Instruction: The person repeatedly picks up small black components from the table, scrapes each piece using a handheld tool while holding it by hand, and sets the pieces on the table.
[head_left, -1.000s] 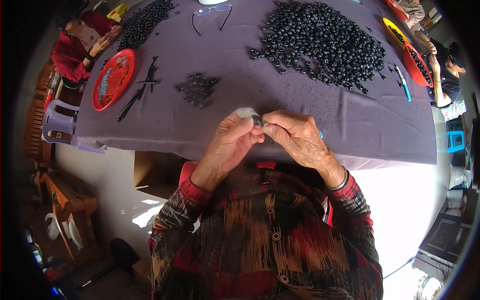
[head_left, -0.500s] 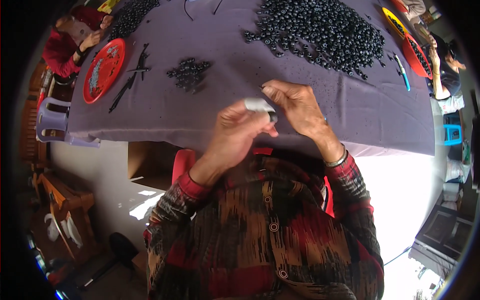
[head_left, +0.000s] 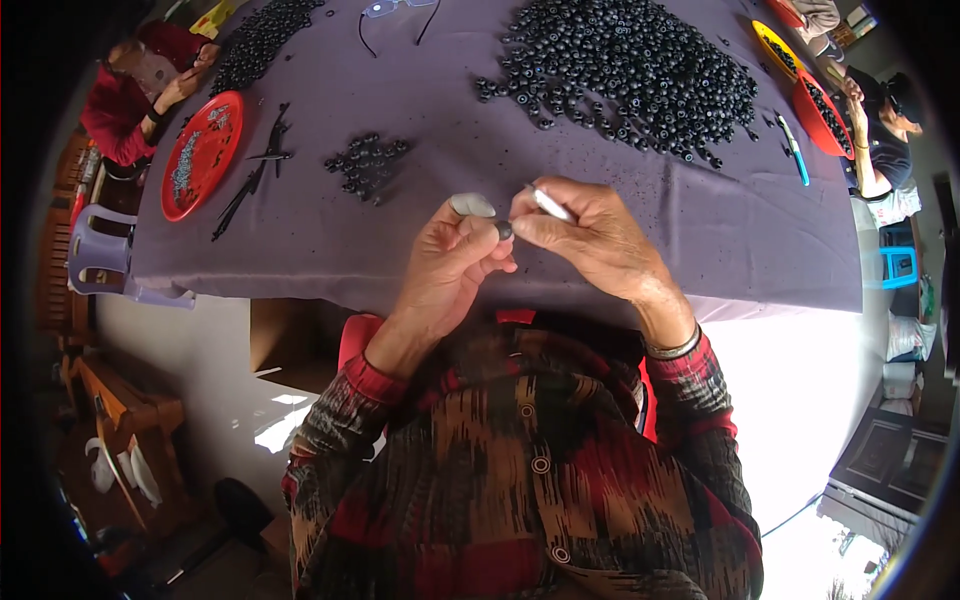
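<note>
Pinched in the fingertips of my left hand point(head_left: 440, 260) is a small round black rubber-looking part point(head_left: 504, 230). A pale grey-white cover point(head_left: 472, 205) wraps one finger of that hand. My right hand point(head_left: 600, 235) is closed close beside it, its fingertips almost at the part. From its grip shows a slim white thing point(head_left: 553, 205) with a thin dark tip; its kind is unclear. Beyond my hands, a small cluster of similar black parts point(head_left: 367, 165) lies on the purple-grey tablecloth point(head_left: 440, 110). Farther right spreads a large heap of them point(head_left: 630, 75).
On the left are a red plate point(head_left: 233, 125) with small grey bits and some black strips point(head_left: 240, 205). Glasses point(head_left: 395, 8) lie at the far side. A blue-and-white pen-like tool point(head_left: 797, 150) rests near a red bowl point(head_left: 820, 120). Other people sit at both sides.
My hands have come together. The right hand has turned so that the slim white thing shows. My left hand, blurred before, has steadied with the black part. The view has shifted slightly, revealing the glasses.
</note>
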